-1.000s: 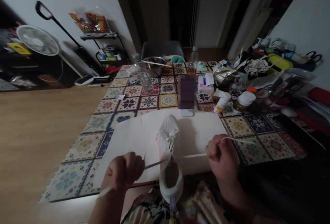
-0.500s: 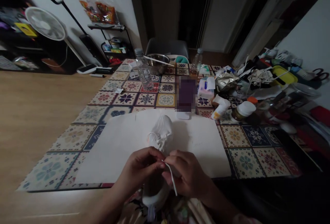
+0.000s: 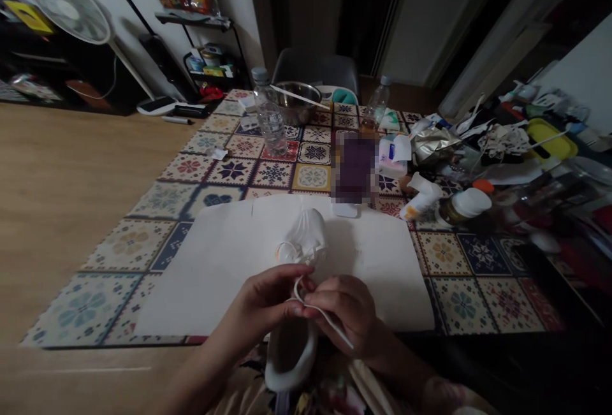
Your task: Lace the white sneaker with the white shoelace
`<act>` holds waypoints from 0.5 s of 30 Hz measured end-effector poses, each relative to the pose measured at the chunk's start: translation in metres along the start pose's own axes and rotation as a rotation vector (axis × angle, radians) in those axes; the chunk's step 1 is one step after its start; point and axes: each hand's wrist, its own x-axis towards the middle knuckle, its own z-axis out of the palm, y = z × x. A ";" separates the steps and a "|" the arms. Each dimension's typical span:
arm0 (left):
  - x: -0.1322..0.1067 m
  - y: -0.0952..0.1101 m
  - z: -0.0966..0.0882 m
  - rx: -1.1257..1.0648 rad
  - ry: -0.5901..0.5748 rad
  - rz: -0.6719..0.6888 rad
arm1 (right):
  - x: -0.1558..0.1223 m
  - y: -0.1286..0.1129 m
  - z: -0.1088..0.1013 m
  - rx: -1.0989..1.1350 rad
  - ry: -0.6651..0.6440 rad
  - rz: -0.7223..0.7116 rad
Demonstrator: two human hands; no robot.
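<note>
A white shoe (image 3: pixel 300 246) lies toe-away on a white sheet of paper (image 3: pixel 220 262), its heel hanging over the table's near edge. Both hands meet above the shoe's middle. My left hand (image 3: pixel 265 303) pinches a white shoelace (image 3: pixel 319 316) that loops between the fingers. My right hand (image 3: pixel 348 313) is closed on the same lace, whose free end trails down to the right. The hands hide the shoe's eyelets.
A patterned tile mat (image 3: pixel 201 176) covers the wooden table (image 3: pixel 57 185). Behind the shoe are a blurred purple object (image 3: pixel 354 167), a water bottle (image 3: pixel 269 116), a metal bowl (image 3: pixel 295 97), a white tube (image 3: pixel 419 198) and a jar (image 3: pixel 463 206). Clutter fills the right side. A fan (image 3: pixel 65 4) stands far left.
A second ago my hands were apart, pulling the lace ends out to each side. They came together over the shoe and now work a loop of lace between them.
</note>
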 end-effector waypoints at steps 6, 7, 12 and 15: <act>-0.002 -0.001 -0.009 0.271 0.015 0.336 | 0.000 -0.002 0.005 0.136 0.018 0.167; -0.002 -0.001 -0.010 0.333 -0.024 0.376 | 0.000 -0.002 0.006 0.171 0.036 0.212; -0.004 0.002 -0.010 0.510 -0.170 0.447 | -0.008 -0.001 0.013 0.294 0.095 0.489; -0.006 0.003 -0.007 0.529 -0.128 0.476 | -0.009 -0.001 0.012 0.271 0.104 0.543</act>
